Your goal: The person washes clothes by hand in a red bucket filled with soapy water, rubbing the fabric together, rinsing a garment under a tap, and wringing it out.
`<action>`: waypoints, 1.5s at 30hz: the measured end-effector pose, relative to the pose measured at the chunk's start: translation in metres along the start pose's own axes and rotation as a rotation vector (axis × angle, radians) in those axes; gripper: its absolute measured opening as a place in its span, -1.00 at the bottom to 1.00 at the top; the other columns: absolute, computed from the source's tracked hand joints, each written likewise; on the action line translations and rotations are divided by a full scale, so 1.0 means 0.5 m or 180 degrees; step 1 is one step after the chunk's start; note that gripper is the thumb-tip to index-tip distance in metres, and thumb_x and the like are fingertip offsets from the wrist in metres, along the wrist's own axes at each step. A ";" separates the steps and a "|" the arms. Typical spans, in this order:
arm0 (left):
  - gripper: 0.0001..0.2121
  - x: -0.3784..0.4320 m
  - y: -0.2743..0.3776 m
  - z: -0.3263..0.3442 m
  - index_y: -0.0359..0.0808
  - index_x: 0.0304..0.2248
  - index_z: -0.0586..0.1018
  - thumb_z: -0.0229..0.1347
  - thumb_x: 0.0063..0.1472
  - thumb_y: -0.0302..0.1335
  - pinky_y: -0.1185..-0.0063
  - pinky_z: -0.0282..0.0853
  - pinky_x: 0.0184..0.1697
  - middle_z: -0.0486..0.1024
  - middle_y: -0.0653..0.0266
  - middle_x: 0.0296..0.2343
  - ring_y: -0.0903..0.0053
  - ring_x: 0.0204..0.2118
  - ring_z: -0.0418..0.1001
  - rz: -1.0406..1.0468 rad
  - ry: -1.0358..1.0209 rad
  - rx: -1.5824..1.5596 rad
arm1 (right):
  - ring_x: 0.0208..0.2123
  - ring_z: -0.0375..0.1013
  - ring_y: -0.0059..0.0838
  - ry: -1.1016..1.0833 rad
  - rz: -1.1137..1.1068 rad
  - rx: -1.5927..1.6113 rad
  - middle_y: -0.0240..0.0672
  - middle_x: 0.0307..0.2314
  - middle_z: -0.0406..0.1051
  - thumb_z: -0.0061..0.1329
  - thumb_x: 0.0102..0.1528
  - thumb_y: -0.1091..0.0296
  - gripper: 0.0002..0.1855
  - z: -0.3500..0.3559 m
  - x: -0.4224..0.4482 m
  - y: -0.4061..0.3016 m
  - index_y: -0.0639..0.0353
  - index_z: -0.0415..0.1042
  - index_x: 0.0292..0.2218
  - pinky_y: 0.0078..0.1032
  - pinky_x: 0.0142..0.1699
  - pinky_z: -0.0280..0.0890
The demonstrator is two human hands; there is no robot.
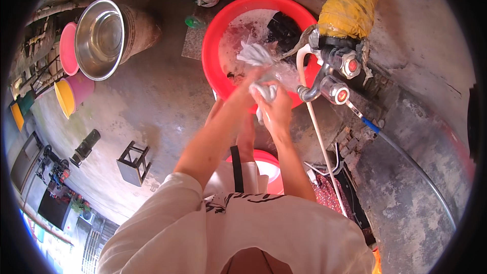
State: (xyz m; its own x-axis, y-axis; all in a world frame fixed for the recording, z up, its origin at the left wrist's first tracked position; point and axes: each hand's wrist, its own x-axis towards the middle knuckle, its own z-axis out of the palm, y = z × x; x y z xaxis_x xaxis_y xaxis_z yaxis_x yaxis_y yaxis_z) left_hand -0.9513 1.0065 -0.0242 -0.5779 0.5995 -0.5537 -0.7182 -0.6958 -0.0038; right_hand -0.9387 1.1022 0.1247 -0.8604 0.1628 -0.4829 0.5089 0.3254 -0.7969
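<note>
A large red plastic basin [213,57] holds cloudy, sudsy water with a black item [283,28] lying in it near the far right side. Over its near side, my right hand [279,102] grips a wet white cloth [266,90]. My left hand [262,73], blurred, is just beyond it at another bunched part of white cloth [255,54]; its fingers are too blurred to make out. Clear water splashes beside the hands. Metal taps [330,83] and a white hose [314,118] stand at the basin's right edge.
A pipe wrapped in yellow plastic [348,3] rises behind the taps. A second red basin [276,182] stands below me. A metal basin [101,40], a pink-and-yellow bucket [78,91] and a small stool [133,163] are at left. A grey hose [411,156] runs along the right.
</note>
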 end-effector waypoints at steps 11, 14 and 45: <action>-0.69 -0.062 -0.022 0.161 -0.39 -0.30 0.35 0.01 -0.12 -0.50 0.41 0.34 -0.38 0.37 0.09 -0.38 0.26 -0.34 0.39 0.1146 0.2030 0.6232 | -0.35 0.31 -0.30 -0.0699 0.0861 0.2563 -0.09 -0.40 0.36 -0.10 -0.04 0.20 -0.65 -0.051 0.122 0.179 0.30 0.29 -0.29 -0.45 -0.24 0.19; -0.66 -0.093 -0.107 0.197 -0.38 -0.37 0.32 0.07 -0.14 -0.36 0.41 0.32 -0.36 0.31 0.05 -0.37 0.22 -0.38 0.35 0.1051 0.1390 0.6308 | -0.33 0.31 -0.23 -0.0715 0.0639 0.1967 -0.05 -0.39 0.35 -0.09 -0.05 0.16 -0.60 -0.046 0.158 0.153 0.30 0.27 -0.25 -0.40 -0.23 0.19; -0.53 -0.030 0.015 0.124 -0.35 -0.20 0.35 -0.12 0.09 -0.09 0.51 0.27 -0.21 0.40 0.16 -0.33 0.44 -0.28 0.37 0.0265 0.1479 0.0502 | -0.28 0.30 -0.13 0.0125 -0.1014 -0.0494 -0.12 -0.35 0.33 -0.04 -0.11 0.40 -0.69 0.005 0.019 0.060 0.26 0.27 -0.28 -0.36 -0.18 0.17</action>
State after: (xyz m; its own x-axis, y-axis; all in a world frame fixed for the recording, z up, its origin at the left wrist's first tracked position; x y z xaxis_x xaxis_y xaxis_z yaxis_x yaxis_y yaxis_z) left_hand -0.9720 1.0170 0.0357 -0.4277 0.2798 -0.8595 -0.7475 -0.6441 0.1624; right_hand -0.9314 1.1112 0.0951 -0.9772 0.0651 -0.2021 0.2071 0.5028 -0.8392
